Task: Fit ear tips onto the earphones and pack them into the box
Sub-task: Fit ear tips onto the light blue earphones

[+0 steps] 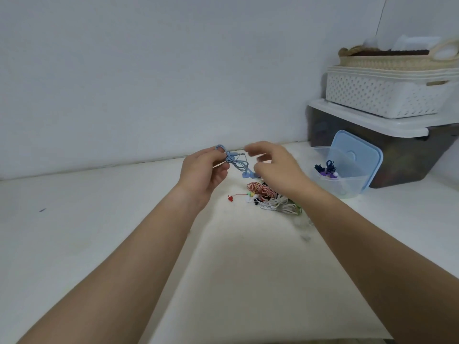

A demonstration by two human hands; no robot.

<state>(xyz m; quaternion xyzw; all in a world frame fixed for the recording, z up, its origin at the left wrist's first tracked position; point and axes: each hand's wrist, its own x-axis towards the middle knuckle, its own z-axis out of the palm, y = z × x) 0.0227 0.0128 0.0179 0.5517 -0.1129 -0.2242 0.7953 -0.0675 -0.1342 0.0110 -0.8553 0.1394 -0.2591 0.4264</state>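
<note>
The left hand (202, 170) pinches a coiled bundle of light blue earphones (232, 160) between thumb and fingers, above the bench (99, 219). The earbuds hang down from it. The right hand (275, 167), blurred, is just beside the cord with fingers loosely spread, gripping nothing. Below it lies a pile of other earphones (270, 199). To the right stands the clear box (323, 151), holding dark blue earphones (325, 167), with a blue lid (357, 155) leaning on it.
</note>
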